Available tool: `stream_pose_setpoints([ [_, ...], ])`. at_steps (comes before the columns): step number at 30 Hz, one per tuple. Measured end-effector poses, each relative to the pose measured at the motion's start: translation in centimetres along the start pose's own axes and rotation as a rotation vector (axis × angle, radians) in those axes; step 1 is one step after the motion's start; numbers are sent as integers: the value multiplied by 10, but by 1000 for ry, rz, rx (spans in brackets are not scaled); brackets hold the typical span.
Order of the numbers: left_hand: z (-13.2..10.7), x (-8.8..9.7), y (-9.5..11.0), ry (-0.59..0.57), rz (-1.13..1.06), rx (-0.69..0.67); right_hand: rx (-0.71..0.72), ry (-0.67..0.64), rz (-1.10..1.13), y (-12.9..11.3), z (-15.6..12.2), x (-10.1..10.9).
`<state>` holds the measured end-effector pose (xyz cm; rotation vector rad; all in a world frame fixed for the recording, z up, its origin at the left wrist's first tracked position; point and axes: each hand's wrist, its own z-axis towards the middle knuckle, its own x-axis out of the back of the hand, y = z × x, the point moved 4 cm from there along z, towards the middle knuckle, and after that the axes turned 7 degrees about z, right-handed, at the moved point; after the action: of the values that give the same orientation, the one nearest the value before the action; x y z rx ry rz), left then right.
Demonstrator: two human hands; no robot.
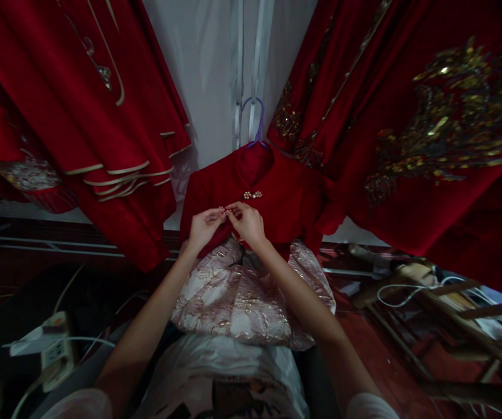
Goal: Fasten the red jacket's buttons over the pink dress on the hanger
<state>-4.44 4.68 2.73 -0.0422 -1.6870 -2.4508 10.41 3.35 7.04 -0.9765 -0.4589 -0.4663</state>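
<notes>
A short red jacket (285,201) hangs in front of me on a purple hanger (259,119). Near its neckline, a jewelled flower-shaped clasp (253,195) spans the front. Just below that, my left hand (206,227) and my right hand (248,223) meet at the front opening, fingertips pinched together. Small beaded bits show at the fingertips, apparently another clasp, mostly hidden by the fingers. One more small clasp (241,240) peeks out beneath my right hand. Shiny pale brocade cloth (242,291) with gold threads hangs below the jacket, behind my forearms.
Red garments (115,116) with pale piping hang at left. At right hangs a red garment with gold sequin embroidery (451,116). A power strip (56,352) with cords lies at lower left. On the right stands a wooden frame (442,349) with a white cable.
</notes>
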Motion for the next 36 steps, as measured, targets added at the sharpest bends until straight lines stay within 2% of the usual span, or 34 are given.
stream_pose_setpoints([
  [11, 1, 0, -3, -12, 9, -1, 35, -7, -53, 1, -2, -1],
  [19, -1, 3, -6, -28, 185, -96, -10, 31, -32, 7, -3, 3],
  [24, -11, 4, -13, 36, 284, -163, -64, -108, 173, 25, -9, 5],
  [29, -31, 4, -23, -91, 592, -149, -71, -153, 133, 57, -30, 26],
  [33, -45, 11, -25, -54, 766, -118, -160, -243, 127, 80, -41, 34],
  [36, -53, 14, -22, -70, 917, -124, -175, -309, 150, 84, -42, 27],
])
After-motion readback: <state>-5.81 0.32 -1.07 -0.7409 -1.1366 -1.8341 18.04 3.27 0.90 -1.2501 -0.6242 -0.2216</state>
